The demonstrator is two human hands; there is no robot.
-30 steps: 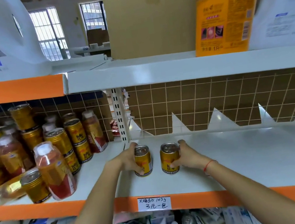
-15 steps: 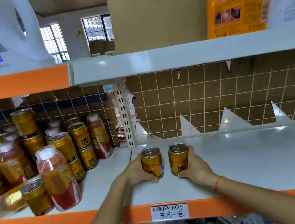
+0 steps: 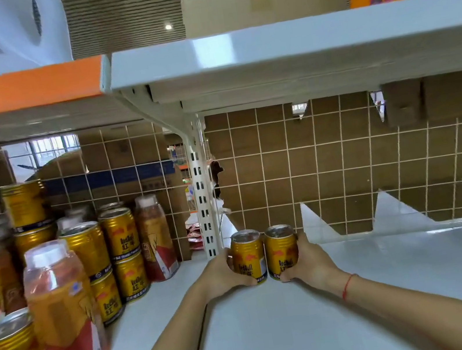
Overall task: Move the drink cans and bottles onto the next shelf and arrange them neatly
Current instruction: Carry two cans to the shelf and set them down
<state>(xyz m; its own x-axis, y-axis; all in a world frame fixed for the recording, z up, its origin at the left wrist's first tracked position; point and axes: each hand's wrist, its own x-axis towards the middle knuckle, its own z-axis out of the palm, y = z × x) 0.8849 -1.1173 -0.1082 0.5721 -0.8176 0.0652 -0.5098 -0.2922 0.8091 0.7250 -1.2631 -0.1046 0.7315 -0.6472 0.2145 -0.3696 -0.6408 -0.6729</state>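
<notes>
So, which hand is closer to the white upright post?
The left hand. It grips the left can just right of the post's foot. The right hand grips the right can, farther right.

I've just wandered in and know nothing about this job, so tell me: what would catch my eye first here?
Two gold cans, the left can and the right can, stand side by side at the back left of the pale right-hand shelf, gripped by the left hand and the right hand. On the left shelf stands a crowd of gold cans and red-orange bottles.
</notes>
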